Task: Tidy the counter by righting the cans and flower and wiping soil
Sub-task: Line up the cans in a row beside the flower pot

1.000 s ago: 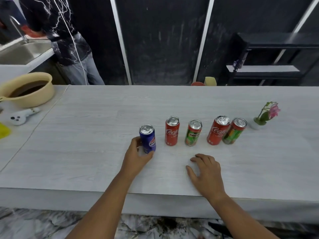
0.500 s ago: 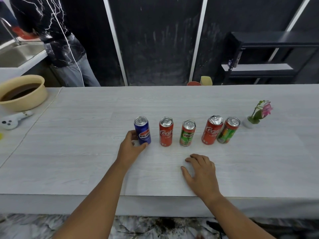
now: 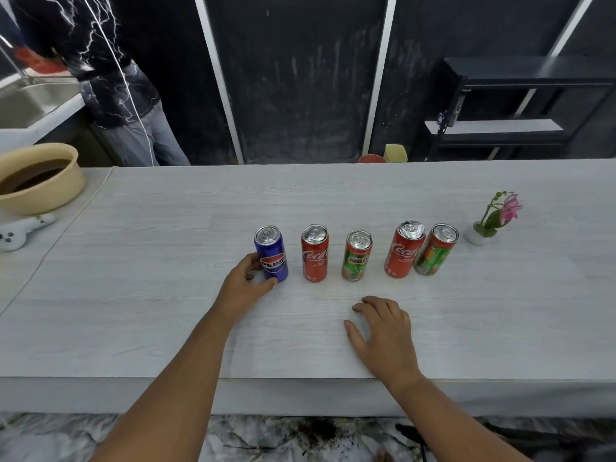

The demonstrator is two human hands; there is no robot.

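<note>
Several cans stand upright in a row on the pale wooden counter [image 3: 133, 295]: a blue Pepsi can [image 3: 271, 253], a red Coca-Cola can [image 3: 315, 252], a green Milo can [image 3: 357, 255], a second red Coca-Cola can [image 3: 404, 250] and a green-orange can [image 3: 436, 250] touching it. My left hand [image 3: 245, 286] grips the foot of the Pepsi can, thumb in front. My right hand [image 3: 383, 335] lies flat on the counter, fingers spread, in front of the Milo can. A pink flower in a small white pot [image 3: 493, 218] stands upright at the right.
A tan bowl of dark liquid [image 3: 36, 178] and a white controller [image 3: 20, 230] sit at the far left. Another person stands by a sink behind the left end. Soil lies scattered on the floor [image 3: 316, 428] under the front edge. Dark shelves stand at the back right.
The Pepsi can has shifted slightly away from me into line with the other cans, my left hand still on it. My right hand stayed flat.
</note>
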